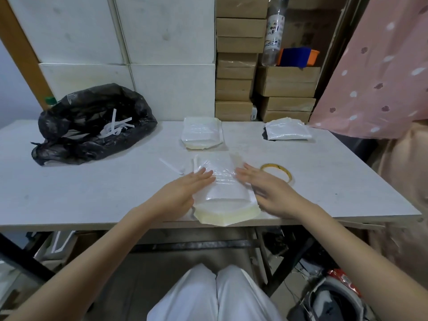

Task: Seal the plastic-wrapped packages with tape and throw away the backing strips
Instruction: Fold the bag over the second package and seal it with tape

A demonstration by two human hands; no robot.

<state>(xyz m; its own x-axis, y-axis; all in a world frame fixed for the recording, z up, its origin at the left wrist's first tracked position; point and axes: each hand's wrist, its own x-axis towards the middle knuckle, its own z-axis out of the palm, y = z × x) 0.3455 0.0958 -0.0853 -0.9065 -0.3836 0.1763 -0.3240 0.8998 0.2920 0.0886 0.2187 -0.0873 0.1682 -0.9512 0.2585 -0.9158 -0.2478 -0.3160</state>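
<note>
Both hands lie flat and open on a plastic-wrapped package (225, 193) at the near edge of the counter (92, 193), gripping nothing: the left hand (183, 188) presses its left side, the right hand (266, 188) its right. A roll of tape (276, 172) sits just beside the right hand. Two loose backing strips (171, 165) lie left of the package. Farther back rest a second package (201, 133) and a third (287, 130). A black trash bag (88, 126) holding strips sits far left.
</note>
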